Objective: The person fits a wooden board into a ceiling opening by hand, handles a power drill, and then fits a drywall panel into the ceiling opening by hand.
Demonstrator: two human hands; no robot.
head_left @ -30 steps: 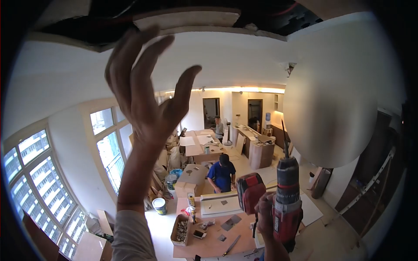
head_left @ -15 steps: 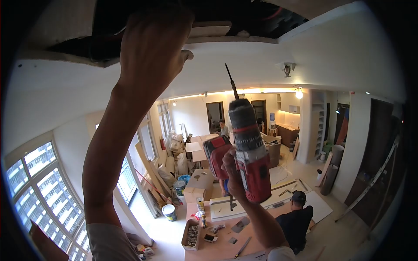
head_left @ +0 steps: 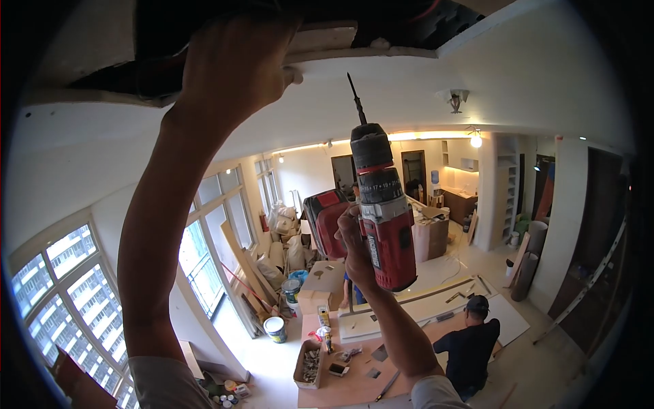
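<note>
My left hand (head_left: 235,68) reaches up to a dark opening in the white ceiling (head_left: 340,92). It is closed round the edge of the ceiling board (head_left: 395,52), with the thumb below the edge and the other fingers mostly hidden in shadow. A strip of board (head_left: 323,37) lies just right of that hand. My right hand (head_left: 357,249) is wrapped round the grip of a red and black cordless drill (head_left: 388,238), held upright. Its thin bit (head_left: 357,99) points up, with the tip below the opening and apart from the board edge.
Below is a work table (head_left: 334,397) with a box of small hardware (head_left: 310,365), a phone and tools. A person in a dark shirt (head_left: 470,344) is beside a white panel (head_left: 511,324). A sprinkler-like fitting (head_left: 455,102) hangs from the ceiling; a ladder (head_left: 586,290) leans at right.
The drill has risen and shifted slightly left, its bit tip nearer the ceiling opening. My left hand stays at the opening's edge. The camera view has tilted a little.
</note>
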